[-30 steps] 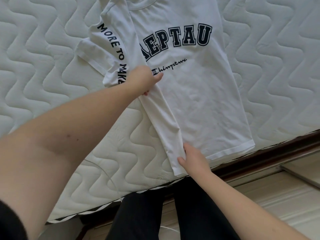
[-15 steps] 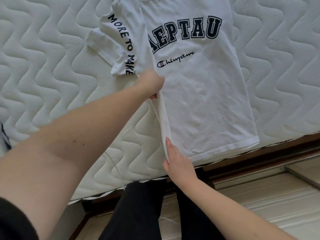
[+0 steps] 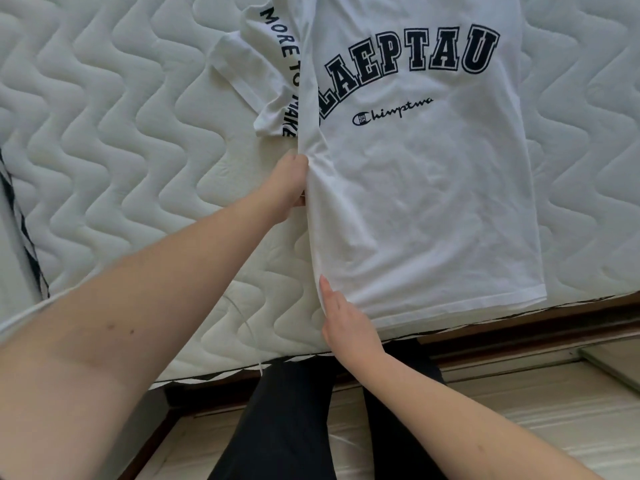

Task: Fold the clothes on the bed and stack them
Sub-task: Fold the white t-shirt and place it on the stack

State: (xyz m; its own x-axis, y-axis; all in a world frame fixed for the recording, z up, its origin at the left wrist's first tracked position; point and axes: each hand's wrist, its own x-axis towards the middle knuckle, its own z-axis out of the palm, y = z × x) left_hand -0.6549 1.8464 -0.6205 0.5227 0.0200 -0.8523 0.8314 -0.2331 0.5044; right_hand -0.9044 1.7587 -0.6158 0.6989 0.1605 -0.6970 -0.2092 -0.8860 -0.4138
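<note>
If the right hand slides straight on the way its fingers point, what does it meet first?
The right hand lies on the shirt at its left edge near the hem, fingers pointing up that edge. It would likely just run along the fabric, then meet the left hand gripping the same edge further up.

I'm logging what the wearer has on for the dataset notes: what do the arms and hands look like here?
Both forearms are bare, with no sleeves reaching them. The left hand and right hand wear no gloves, and no rings or watch are visible. The right hand's fingers have longish nails. A few small marks dot the left forearm.
</note>
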